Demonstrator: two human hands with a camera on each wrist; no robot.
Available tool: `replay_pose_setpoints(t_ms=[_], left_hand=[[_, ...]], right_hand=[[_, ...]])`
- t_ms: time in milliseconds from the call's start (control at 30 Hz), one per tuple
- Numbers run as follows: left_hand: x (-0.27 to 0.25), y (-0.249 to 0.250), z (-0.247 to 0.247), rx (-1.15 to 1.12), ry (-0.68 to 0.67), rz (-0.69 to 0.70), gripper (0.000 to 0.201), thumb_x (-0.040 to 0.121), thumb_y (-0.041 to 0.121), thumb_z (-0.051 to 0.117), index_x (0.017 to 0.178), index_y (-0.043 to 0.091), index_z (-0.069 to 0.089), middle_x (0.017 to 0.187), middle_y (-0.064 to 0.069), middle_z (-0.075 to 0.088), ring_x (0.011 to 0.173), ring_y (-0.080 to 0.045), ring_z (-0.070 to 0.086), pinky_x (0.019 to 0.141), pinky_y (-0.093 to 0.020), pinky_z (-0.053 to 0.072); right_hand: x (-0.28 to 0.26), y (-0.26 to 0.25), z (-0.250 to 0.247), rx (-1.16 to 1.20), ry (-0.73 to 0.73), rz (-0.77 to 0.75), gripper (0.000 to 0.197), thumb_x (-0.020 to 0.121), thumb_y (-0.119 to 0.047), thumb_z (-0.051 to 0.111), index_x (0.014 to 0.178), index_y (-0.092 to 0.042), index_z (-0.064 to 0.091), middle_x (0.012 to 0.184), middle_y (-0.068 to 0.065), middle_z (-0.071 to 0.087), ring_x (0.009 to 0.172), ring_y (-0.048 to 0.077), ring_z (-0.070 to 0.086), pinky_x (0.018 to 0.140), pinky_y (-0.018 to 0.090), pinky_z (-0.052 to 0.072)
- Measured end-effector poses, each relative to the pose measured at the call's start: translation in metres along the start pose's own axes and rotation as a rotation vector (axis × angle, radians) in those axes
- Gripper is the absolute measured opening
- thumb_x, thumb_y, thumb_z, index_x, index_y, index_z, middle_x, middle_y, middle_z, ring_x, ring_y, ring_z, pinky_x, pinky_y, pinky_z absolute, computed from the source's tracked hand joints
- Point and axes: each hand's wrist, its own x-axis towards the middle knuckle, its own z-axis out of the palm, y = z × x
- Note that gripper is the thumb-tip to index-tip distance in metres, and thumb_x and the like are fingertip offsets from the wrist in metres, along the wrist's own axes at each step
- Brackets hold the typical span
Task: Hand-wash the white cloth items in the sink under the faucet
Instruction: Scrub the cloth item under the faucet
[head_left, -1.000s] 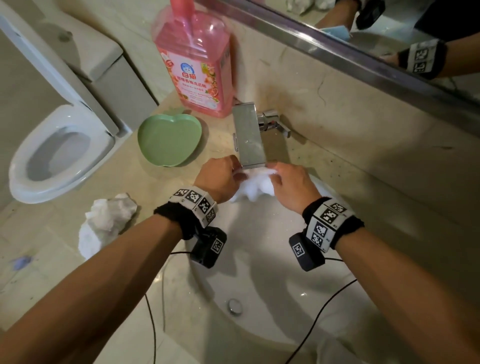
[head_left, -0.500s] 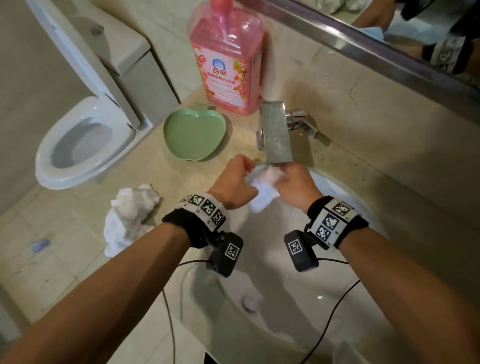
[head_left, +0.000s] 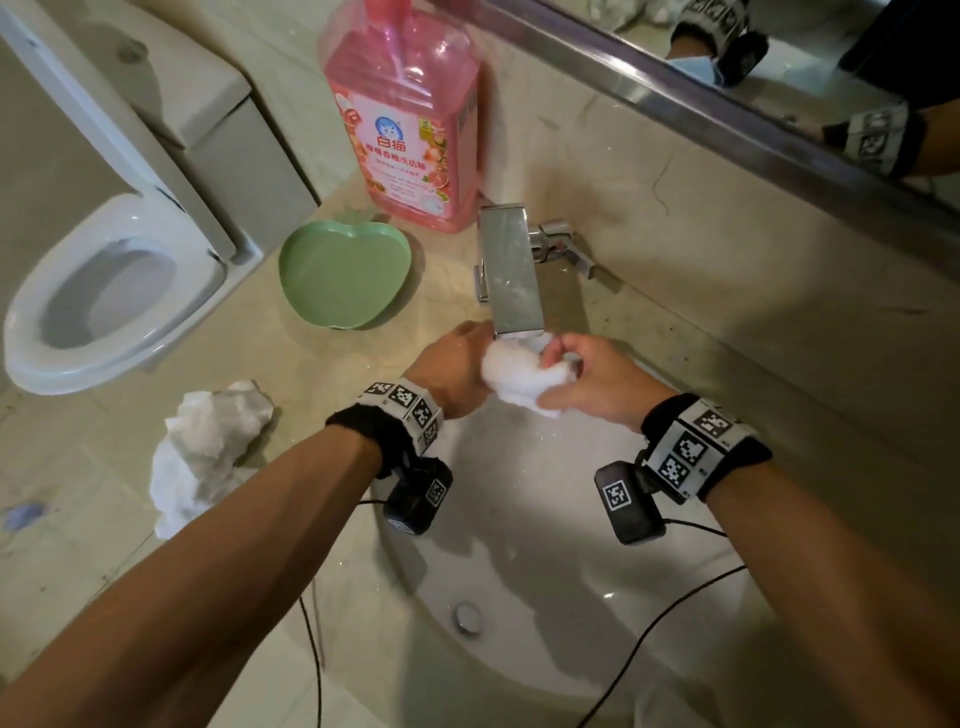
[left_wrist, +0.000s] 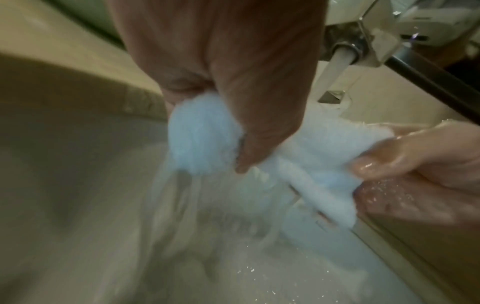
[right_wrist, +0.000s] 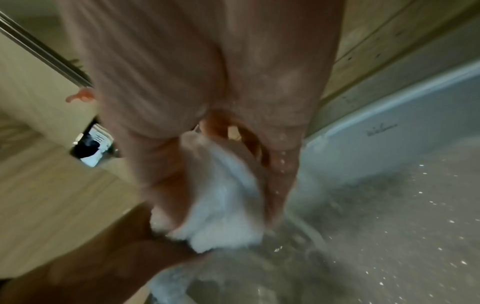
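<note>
A wet white cloth is bunched between both hands just under the square chrome faucet, above the back of the white sink. My left hand grips its left end; in the left wrist view the cloth bulges out below the curled fingers and water runs off it. My right hand grips the right end, and the cloth shows wrapped under its fingers in the right wrist view. Another crumpled white cloth lies on the counter at left.
A green apple-shaped dish and a big pink detergent bottle stand on the counter behind the left hand. A toilet is at far left. The sink drain lies below the hands. A mirror edge runs along the wall.
The hands have kept working the cloth under the faucet; it went from spread between them to a tight wad. The head view shifted, so the scene slid rightward.
</note>
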Motion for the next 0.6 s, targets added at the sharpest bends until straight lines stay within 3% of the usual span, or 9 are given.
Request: replay_pose_setpoints(t_ms=[33, 100, 200, 233, 333, 433, 500, 533, 600], left_hand=[[0.000, 0.000, -0.002, 0.095, -0.001, -0.012, 0.059, 0.081, 0.021, 0.064, 0.138, 0.020, 0.049, 0.131, -0.008, 0.054, 0.111, -0.031, 0.060, 0.091, -0.039, 0.052], [0.000, 0.002, -0.006, 0.239, -0.014, 0.038, 0.061, 0.081, 0.018, 0.061, 0.140, 0.024, 0.048, 0.134, -0.008, 0.048, 0.105, -0.032, 0.061, 0.083, -0.041, 0.053], [-0.003, 0.015, -0.012, 0.390, 0.007, 0.161, 0.051, 0.081, 0.023, 0.061, 0.132, 0.025, 0.057, 0.126, -0.011, 0.055, 0.096, -0.032, 0.064, 0.072, -0.037, 0.051], [-0.002, 0.019, -0.012, 0.449, 0.012, 0.188, 0.048, 0.082, 0.026, 0.061, 0.130, 0.026, 0.058, 0.121, -0.010, 0.060, 0.096, -0.032, 0.064, 0.072, -0.036, 0.051], [0.004, 0.025, -0.012, 0.605, -0.033, 0.135, 0.034, 0.087, 0.028, 0.058, 0.120, 0.025, 0.060, 0.107, -0.005, 0.066, 0.085, -0.029, 0.064, 0.064, -0.032, 0.048], [0.009, 0.026, -0.009, 0.433, -0.048, -0.080, 0.021, 0.092, 0.032, 0.050, 0.099, 0.018, 0.064, 0.080, -0.002, 0.063, 0.064, -0.020, 0.054, 0.059, -0.026, 0.039], [0.012, 0.028, -0.005, 0.212, -0.003, -0.212, 0.017, 0.091, 0.031, 0.055, 0.082, 0.019, 0.062, 0.079, -0.002, 0.066, 0.066, -0.017, 0.058, 0.061, -0.028, 0.049], [0.013, 0.029, -0.003, 0.091, 0.016, -0.264, 0.014, 0.090, 0.028, 0.059, 0.081, 0.018, 0.063, 0.086, -0.004, 0.069, 0.073, -0.021, 0.063, 0.068, -0.032, 0.056], [0.018, 0.029, -0.002, 0.083, 0.022, -0.291, 0.020, 0.088, 0.025, 0.065, 0.100, 0.011, 0.068, 0.101, -0.010, 0.070, 0.091, -0.028, 0.067, 0.083, -0.039, 0.057]], right_hand=[[-0.001, 0.001, 0.000, 0.025, -0.047, 0.044, 0.038, 0.068, -0.007, 0.087, 0.078, -0.021, 0.053, 0.097, 0.003, 0.063, 0.086, 0.022, 0.065, 0.065, 0.030, 0.057], [0.002, 0.003, 0.004, 0.123, -0.093, 0.121, 0.050, 0.064, -0.021, 0.093, 0.084, -0.018, 0.048, 0.099, 0.005, 0.062, 0.089, 0.024, 0.069, 0.074, 0.041, 0.062], [0.011, -0.002, 0.014, 0.055, -0.114, 0.173, 0.072, 0.062, -0.029, 0.094, 0.119, -0.019, 0.050, 0.112, 0.002, 0.066, 0.097, 0.022, 0.071, 0.078, 0.046, 0.062], [0.013, -0.004, 0.019, -0.047, -0.132, 0.156, 0.070, 0.064, -0.030, 0.093, 0.121, -0.021, 0.053, 0.111, 0.002, 0.067, 0.096, 0.021, 0.070, 0.079, 0.044, 0.062], [0.020, -0.005, 0.028, -0.370, -0.103, 0.053, 0.042, 0.071, -0.035, 0.085, 0.104, -0.025, 0.061, 0.099, -0.002, 0.068, 0.094, 0.018, 0.066, 0.077, 0.032, 0.055], [0.024, -0.001, 0.027, -0.550, 0.004, -0.019, 0.042, 0.077, -0.040, 0.078, 0.110, -0.021, 0.061, 0.103, -0.003, 0.064, 0.100, 0.020, 0.062, 0.074, 0.028, 0.043], [0.025, 0.003, 0.025, -0.616, 0.050, -0.070, 0.048, 0.081, -0.040, 0.075, 0.119, -0.015, 0.061, 0.113, 0.003, 0.066, 0.106, 0.024, 0.061, 0.083, 0.030, 0.044], [0.026, 0.005, 0.025, -0.654, 0.067, -0.094, 0.049, 0.083, -0.039, 0.073, 0.123, -0.014, 0.060, 0.117, 0.005, 0.066, 0.109, 0.026, 0.061, 0.088, 0.031, 0.044], [0.029, 0.008, 0.026, -0.753, 0.105, -0.149, 0.045, 0.087, -0.038, 0.068, 0.125, -0.016, 0.060, 0.117, 0.006, 0.067, 0.109, 0.028, 0.062, 0.092, 0.032, 0.044]])
